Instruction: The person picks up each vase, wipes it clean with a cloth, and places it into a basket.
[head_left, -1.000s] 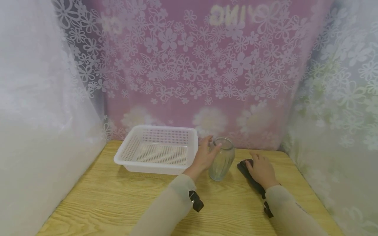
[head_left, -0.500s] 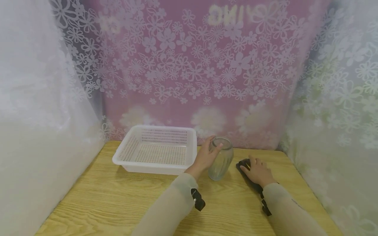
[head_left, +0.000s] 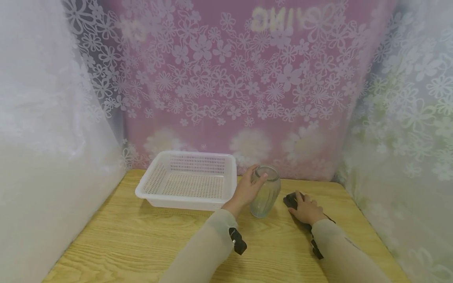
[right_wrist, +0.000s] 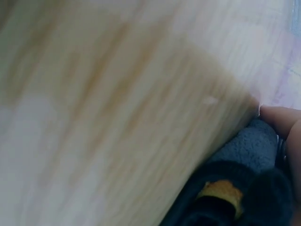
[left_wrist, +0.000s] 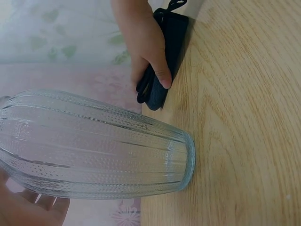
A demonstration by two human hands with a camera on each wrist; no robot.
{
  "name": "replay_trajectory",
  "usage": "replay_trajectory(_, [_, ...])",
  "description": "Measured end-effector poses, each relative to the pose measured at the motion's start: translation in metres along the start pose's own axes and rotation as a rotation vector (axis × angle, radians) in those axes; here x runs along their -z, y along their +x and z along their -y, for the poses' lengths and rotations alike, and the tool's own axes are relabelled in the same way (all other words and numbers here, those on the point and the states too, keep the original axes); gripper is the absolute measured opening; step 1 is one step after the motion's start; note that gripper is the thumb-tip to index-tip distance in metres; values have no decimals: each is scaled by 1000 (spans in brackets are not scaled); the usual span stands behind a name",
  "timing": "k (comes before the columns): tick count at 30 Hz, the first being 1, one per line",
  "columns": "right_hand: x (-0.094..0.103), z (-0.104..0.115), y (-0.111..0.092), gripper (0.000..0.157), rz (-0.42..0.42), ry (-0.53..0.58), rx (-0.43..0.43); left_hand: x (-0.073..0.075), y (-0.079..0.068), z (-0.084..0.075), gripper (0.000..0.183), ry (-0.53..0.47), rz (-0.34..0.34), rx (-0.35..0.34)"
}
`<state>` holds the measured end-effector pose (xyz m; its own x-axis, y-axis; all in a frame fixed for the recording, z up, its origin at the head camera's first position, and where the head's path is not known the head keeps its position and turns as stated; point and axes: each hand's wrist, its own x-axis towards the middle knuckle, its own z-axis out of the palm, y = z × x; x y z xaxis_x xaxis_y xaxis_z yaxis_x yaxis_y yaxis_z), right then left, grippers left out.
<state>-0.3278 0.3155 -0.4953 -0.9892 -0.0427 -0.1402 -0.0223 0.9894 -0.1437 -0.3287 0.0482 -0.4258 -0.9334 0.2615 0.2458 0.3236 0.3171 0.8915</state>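
While left hand (head_left: 244,191) is gripping glass vase (head_left: 265,198): slipping is risking a topple
Right hand (head_left: 307,209): is clasping black bundle (left_wrist: 176,35), cord (left_wrist: 146,84) risking snags

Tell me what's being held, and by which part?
The left hand holds the glass vase by its upper part; the right hand grips the dark object near its far end.

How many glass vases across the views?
1: the vase, right of the basket, held by the left hand. Head and left wrist views show the same one.
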Motion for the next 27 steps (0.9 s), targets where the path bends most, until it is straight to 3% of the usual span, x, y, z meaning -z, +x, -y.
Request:
replay_trajectory(10, [10, 5, -1, 69, 13, -6, 25, 3, -2, -1, 73, 25, -11, 1])
replay_trajectory(27, [30, 3, -7, 68, 51, 117, 103, 12, -14, 0, 71, 37, 9, 8])
